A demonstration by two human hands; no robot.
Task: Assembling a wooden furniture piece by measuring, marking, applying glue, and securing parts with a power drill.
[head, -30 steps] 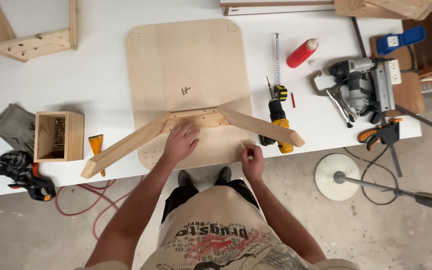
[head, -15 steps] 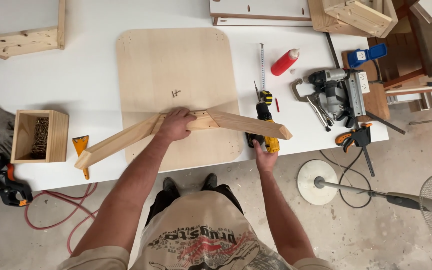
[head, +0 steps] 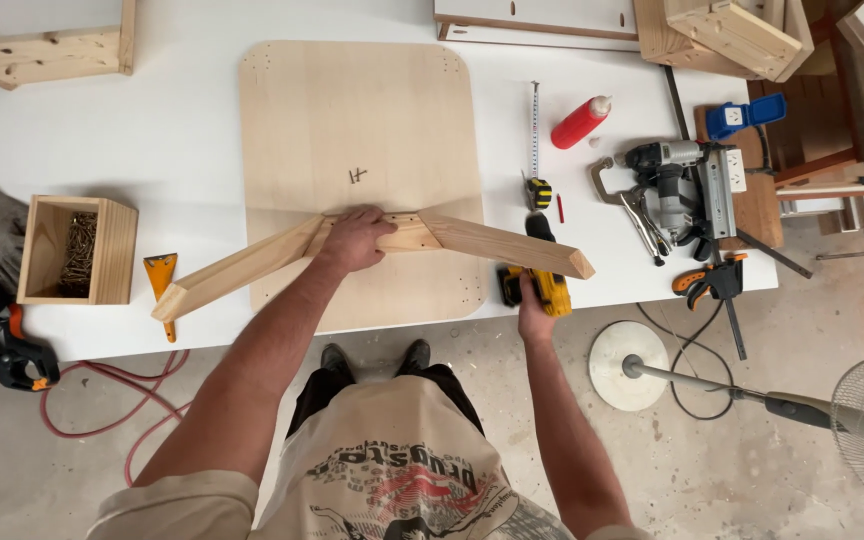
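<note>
Head view shows a person standing at a white tabletop (head: 202,120) and looking down on both hands. The left hand (head: 354,240) lies flat, fingers spread, on the middle joint of a bent wooden frame piece (head: 252,268). This piece rests across the near part of a rounded plywood panel (head: 357,120), with its two arms sloping down toward the person. The grip of the right hand (head: 532,300) is closed around the handle of a yellow and black power drill (head: 540,280), which lies at the near edge of the tabletop, just beside the right arm of the frame piece.

It seems the step in hand is holding the frame piece in position while taking up the drill. The next move probably calls for steady pressure from the left hand, so the piece does not slide on the panel, and for lifting the drill clear of the tape measure (head: 536,150) nearby.
</note>
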